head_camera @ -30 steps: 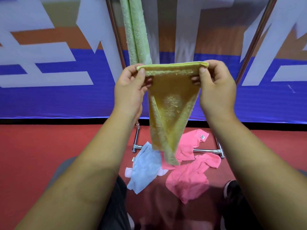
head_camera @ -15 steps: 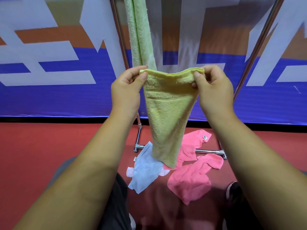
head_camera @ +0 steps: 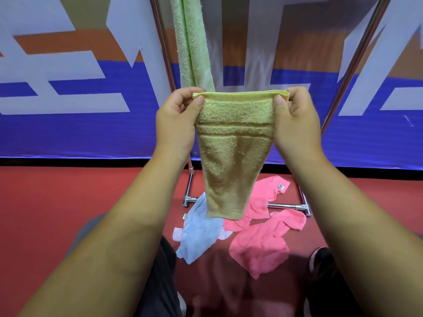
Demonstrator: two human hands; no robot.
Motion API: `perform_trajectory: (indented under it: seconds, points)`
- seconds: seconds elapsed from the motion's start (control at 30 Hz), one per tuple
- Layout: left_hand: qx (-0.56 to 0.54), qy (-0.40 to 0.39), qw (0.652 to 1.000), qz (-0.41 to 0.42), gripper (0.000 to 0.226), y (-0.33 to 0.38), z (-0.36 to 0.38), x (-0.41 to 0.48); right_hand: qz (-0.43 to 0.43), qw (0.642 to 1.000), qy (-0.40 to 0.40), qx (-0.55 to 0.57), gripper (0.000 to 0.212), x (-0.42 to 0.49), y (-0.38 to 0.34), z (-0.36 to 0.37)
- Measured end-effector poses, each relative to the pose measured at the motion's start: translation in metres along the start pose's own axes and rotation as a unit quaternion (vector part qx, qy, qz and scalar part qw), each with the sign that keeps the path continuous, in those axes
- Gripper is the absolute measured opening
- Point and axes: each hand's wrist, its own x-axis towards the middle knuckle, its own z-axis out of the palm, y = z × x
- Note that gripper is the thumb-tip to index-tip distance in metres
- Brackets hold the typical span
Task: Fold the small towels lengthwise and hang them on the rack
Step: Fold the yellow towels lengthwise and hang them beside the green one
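In front of the rack (head_camera: 283, 205), the left hand (head_camera: 177, 120) and the right hand (head_camera: 295, 120) each pinch one top corner of the yellow towel (head_camera: 233, 156) between thumb and curled fingers. It hangs narrow, probably to keep the lengthwise fold together. At the foot of the rack a blue towel (head_camera: 199, 234) and two pink towels (head_camera: 261, 243) lie crumpled, not yet folded. Higher on the rack hangs one green towel (head_camera: 192, 42), beside its left pole.
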Motion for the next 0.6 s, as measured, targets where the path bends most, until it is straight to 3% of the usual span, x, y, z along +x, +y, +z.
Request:
perform_trajectory:
  seconds: [0.13, 0.33, 0.6]
  points:
    - [-0.003, 0.000, 1.000, -0.001, 0.016, -0.001, -0.003, 0.001, 0.025, 0.997, -0.006, 0.067, 0.009, 0.005, 0.004, -0.002]
    - [-0.025, 0.002, 1.000, -0.010, 0.018, -0.003, -0.003, 0.001, 0.027, 0.996, -0.008, 0.081, 0.008, 0.010, 0.010, -0.003]
    - [0.020, 0.009, 1.000, -0.016, 0.017, -0.005, -0.007, 0.001, -0.061, 0.986, -0.107, -0.115, 0.027, 0.007, 0.019, 0.000]
